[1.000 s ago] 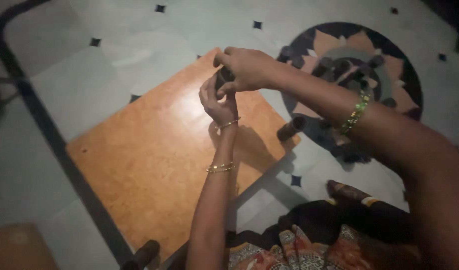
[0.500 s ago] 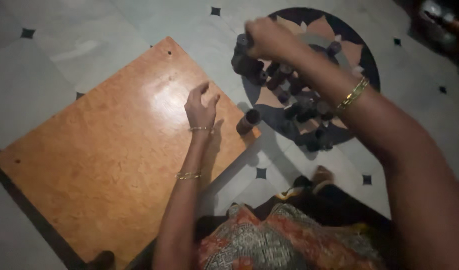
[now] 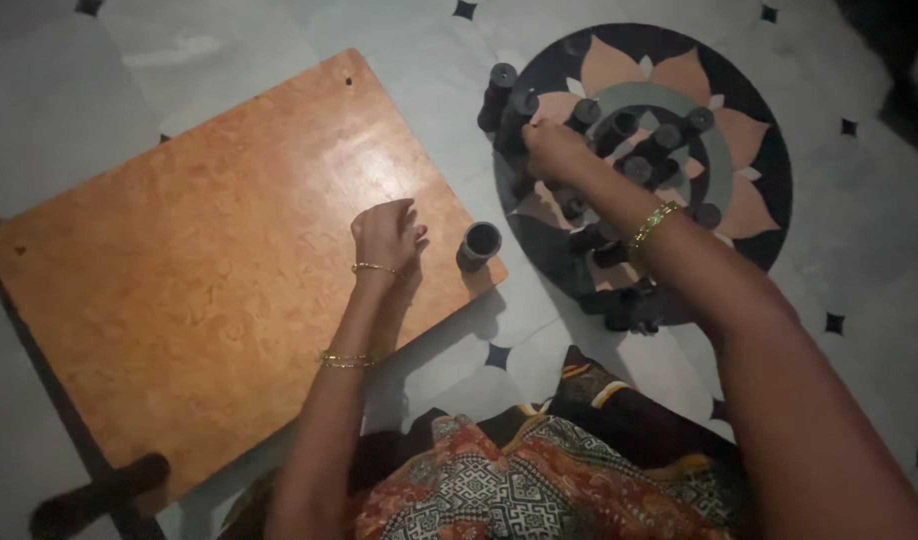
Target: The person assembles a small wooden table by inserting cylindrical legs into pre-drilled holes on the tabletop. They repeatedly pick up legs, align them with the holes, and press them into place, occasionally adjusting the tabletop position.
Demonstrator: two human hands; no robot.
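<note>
No packages, labels, signs, screens.

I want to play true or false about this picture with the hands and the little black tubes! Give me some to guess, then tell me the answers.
1. The left hand rests over the orange wooden board. True.
2. The right hand is on the board too. False: it reaches into the pile of dark tubes on the round flower pattern on the floor.
3. One dark tube stands alone near the board's corner. True.
4. The left hand grips that lone tube. False: the tube stands apart from it.
5. Both wrists are bare. False: both wear gold bangles.
</note>
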